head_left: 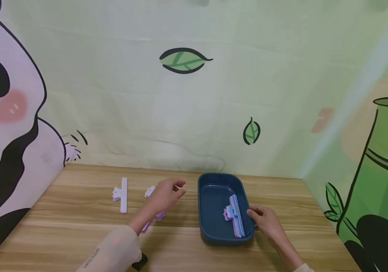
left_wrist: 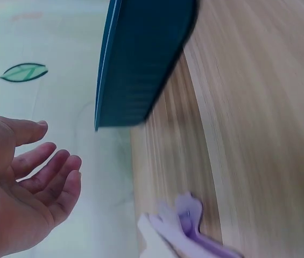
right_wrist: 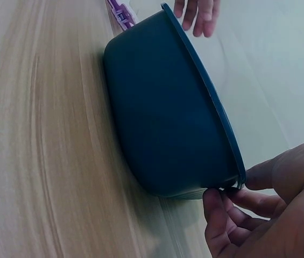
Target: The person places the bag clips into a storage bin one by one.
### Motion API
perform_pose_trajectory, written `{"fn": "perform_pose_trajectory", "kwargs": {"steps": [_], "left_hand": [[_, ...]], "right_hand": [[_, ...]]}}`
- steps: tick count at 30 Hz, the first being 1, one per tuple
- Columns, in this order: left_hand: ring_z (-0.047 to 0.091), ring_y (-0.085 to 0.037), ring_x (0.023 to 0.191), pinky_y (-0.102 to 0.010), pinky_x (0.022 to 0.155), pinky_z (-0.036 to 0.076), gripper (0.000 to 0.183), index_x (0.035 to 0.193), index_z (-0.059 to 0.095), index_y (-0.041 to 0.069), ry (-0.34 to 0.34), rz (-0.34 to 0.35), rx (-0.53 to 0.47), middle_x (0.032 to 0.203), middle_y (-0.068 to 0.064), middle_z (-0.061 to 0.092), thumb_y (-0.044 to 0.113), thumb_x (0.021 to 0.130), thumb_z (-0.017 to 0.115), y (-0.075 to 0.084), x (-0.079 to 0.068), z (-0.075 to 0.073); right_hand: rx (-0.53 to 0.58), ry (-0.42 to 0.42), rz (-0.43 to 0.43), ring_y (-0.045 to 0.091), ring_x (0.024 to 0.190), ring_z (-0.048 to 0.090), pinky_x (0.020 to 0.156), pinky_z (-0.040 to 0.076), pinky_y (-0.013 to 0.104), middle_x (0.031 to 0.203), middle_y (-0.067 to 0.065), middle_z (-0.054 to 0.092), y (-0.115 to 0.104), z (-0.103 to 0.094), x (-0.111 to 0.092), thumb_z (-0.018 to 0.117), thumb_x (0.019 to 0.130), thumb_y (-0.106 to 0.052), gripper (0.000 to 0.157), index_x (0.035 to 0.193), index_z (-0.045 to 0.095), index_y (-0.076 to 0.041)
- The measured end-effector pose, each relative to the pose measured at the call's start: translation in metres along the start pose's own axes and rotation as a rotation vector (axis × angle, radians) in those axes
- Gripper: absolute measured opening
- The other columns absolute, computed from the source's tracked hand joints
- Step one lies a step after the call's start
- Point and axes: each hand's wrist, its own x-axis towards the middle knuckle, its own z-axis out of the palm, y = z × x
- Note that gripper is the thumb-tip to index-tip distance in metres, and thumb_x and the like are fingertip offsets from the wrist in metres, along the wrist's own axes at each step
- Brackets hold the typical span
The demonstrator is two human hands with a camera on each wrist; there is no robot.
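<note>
A dark blue rectangular tub [head_left: 211, 226] stands on the table, with blue, pink and purple bag clips [head_left: 236, 217] lying together inside. My right hand [head_left: 267, 223] pinches the tub's right rim between thumb and fingers, as the right wrist view shows at the tub's edge [right_wrist: 211, 102]. Left of the tub, my left hand [head_left: 167, 194] hovers with loosely bent fingers and holds nothing. Partly hidden beneath that hand and forearm are a white clip [head_left: 149, 191] and a purple clip [head_left: 160, 215]. Farther left lies another white bag clip [head_left: 123, 196].
The wood-grain table [head_left: 78, 219] ends at a pale green backdrop [head_left: 119, 94] printed with leaves, a panda and bamboo. A small black object [head_left: 140, 262] shows beside the left sleeve.
</note>
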Motion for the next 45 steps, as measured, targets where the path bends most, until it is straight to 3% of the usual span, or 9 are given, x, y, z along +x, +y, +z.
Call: {"fn": "perform_pose_trajectory", "kwargs": {"steps": [7,14,20,25,33,39,45], "left_hand": [[0.07,-0.03,0.099,-0.04,0.081,0.059,0.027,0.122,0.069,-0.007,0.043,0.03,0.027,0.118,-0.02,0.071,0.004,0.097,0.069,-0.017,-0.013,-0.018],[0.069,-0.032,0.102,-0.04,0.082,0.059,0.03,0.124,0.067,-0.009,0.003,0.001,0.033,0.12,-0.022,0.07,0.005,0.099,0.068,-0.026,-0.024,-0.037],[0.068,-0.032,0.105,-0.041,0.082,0.058,0.032,0.128,0.067,-0.006,0.013,-0.032,0.038,0.123,-0.021,0.07,0.006,0.099,0.068,-0.032,-0.029,-0.046],[0.07,-0.03,0.102,-0.043,0.082,0.058,0.031,0.127,0.068,-0.006,0.03,-0.012,0.071,0.119,-0.02,0.072,0.006,0.098,0.068,-0.037,-0.031,-0.052],[0.07,-0.033,0.102,-0.044,0.083,0.058,0.03,0.124,0.068,-0.007,0.033,-0.012,0.072,0.119,-0.022,0.071,0.003,0.096,0.069,-0.037,-0.033,-0.055],[0.071,-0.031,0.098,-0.039,0.078,0.059,0.028,0.121,0.069,-0.008,-0.005,-0.027,0.058,0.115,-0.022,0.071,-0.001,0.094,0.071,-0.041,-0.033,-0.049],[0.071,-0.031,0.095,-0.041,0.079,0.059,0.027,0.118,0.069,-0.011,-0.035,0.005,0.057,0.113,-0.023,0.071,-0.003,0.092,0.072,-0.048,-0.035,-0.043]], "right_hand": [[0.002,0.004,-0.005,0.018,0.076,0.064,0.062,0.055,0.031,0.102,0.018,0.071,0.002,0.0,0.0,0.059,0.104,-0.005,0.031,0.129,0.063,0.014],[0.013,-0.004,-0.009,0.019,0.077,0.064,0.063,0.056,0.031,0.102,0.017,0.07,0.002,0.0,0.0,0.059,0.104,-0.005,0.031,0.129,0.063,0.014],[0.01,-0.007,-0.007,0.018,0.076,0.063,0.063,0.056,0.031,0.101,0.017,0.07,0.001,0.0,-0.001,0.059,0.104,-0.006,0.031,0.129,0.063,0.014],[0.002,-0.012,0.003,0.019,0.078,0.063,0.064,0.057,0.032,0.104,0.018,0.07,0.0,0.0,0.0,0.058,0.105,-0.007,0.032,0.13,0.062,0.013],[0.015,-0.014,0.006,0.02,0.08,0.065,0.066,0.058,0.033,0.105,0.02,0.069,0.0,-0.001,0.0,0.058,0.105,-0.007,0.033,0.13,0.062,0.014],[0.012,-0.016,0.005,0.02,0.08,0.064,0.066,0.058,0.034,0.105,0.02,0.069,0.001,-0.001,0.001,0.058,0.105,-0.007,0.033,0.13,0.062,0.014],[-0.012,-0.006,0.002,0.019,0.079,0.063,0.065,0.056,0.032,0.104,0.018,0.07,0.002,0.0,0.002,0.059,0.105,-0.007,0.032,0.129,0.063,0.013]]}}
